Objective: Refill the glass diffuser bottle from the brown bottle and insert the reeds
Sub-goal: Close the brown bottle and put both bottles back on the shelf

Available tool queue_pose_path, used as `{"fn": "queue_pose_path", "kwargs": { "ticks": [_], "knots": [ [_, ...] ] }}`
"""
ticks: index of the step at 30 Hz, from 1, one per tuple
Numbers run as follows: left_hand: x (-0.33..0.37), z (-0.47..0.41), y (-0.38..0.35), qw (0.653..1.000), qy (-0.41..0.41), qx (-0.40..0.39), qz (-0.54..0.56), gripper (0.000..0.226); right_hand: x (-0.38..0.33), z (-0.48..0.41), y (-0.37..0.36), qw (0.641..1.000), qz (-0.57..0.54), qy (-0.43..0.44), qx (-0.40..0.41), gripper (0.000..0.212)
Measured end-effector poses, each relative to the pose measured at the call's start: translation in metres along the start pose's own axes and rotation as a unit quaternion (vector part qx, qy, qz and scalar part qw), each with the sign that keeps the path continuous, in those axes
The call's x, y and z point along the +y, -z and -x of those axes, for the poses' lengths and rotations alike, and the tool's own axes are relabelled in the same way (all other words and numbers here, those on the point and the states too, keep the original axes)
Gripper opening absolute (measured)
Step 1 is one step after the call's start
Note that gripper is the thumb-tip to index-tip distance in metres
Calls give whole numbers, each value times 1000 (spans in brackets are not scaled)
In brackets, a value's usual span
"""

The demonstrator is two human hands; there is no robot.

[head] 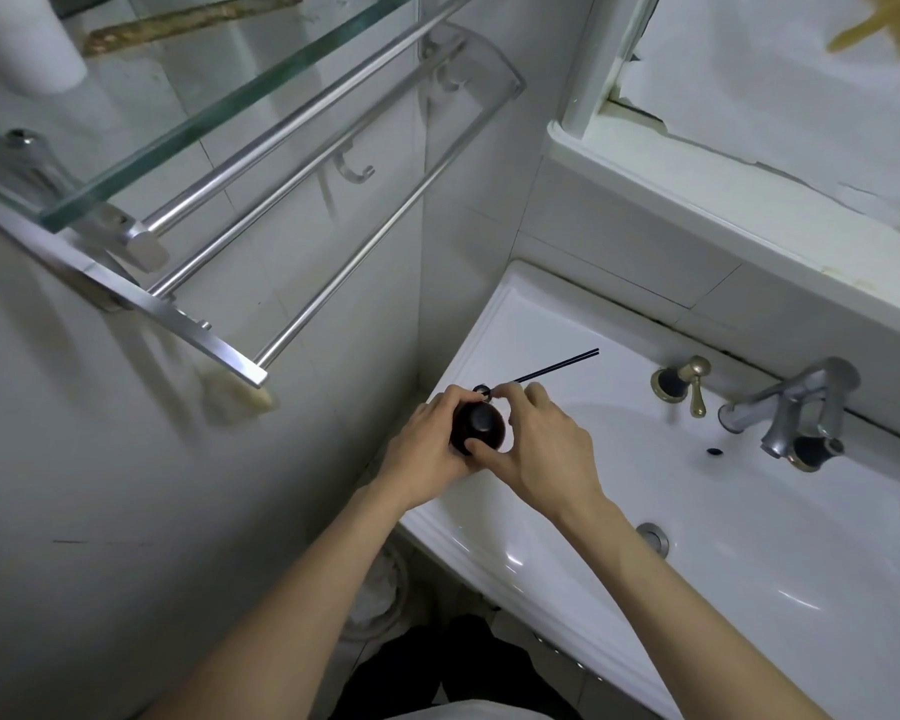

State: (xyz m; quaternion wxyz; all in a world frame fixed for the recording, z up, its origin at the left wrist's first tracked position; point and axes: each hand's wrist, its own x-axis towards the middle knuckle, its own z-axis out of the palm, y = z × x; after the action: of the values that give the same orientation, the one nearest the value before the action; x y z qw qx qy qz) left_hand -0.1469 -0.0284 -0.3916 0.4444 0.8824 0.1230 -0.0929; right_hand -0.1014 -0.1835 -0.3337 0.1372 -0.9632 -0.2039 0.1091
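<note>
Spillage was the chief hazard noted. Both hands held the brown bottle (493, 432) over the left rim of the sink (515, 314), close to the outer edge. In my judgement, a slip while twisting its dark cap (474, 419) would send bottle or oil over that edge rather than into the basin.

Second risk: the black reeds (557, 366) lay loose on the rim toward the back-left corner, just beyond the fingertips, and a careless knuckle could roll them into the bowl.

Third risk: a small dark ring (482, 389) showed just behind the bottle, close against the right fingertips. It may have been the mouth of the glass diffuser bottle, but I could not tell — if so, clear glass that near to busy hands could easily be knocked over.

Left hand (427, 439) was curled round the bottle's left side. Right hand (541, 449) pinched it from the other side, thumb pressed on the near face and fingers arched over the far side. The bottle sat between the two palms, cap upward and on — pouring had not begun.
</note>
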Motion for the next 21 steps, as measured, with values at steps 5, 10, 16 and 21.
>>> {"fn": "queue_pose_path", "kwargs": {
  "ticks": [5,10,16,21],
  "knots": [
    [1,0,1,1000,-5,1,-2,65,0,-3,3,1000,-12,1,-21,37],
    [1,0,1,1000,-7,2,-3,65,2,-1,2,999,0,-38,-8,48],
    [1,1,1,1000,-7,0,1,64,-2,-6,8,999,-37,3,-22,45],
    [1,1,1,1000,-9,5,-2,67,4,-3,8,1000,-2,-17,-20,39]
  ]
}}
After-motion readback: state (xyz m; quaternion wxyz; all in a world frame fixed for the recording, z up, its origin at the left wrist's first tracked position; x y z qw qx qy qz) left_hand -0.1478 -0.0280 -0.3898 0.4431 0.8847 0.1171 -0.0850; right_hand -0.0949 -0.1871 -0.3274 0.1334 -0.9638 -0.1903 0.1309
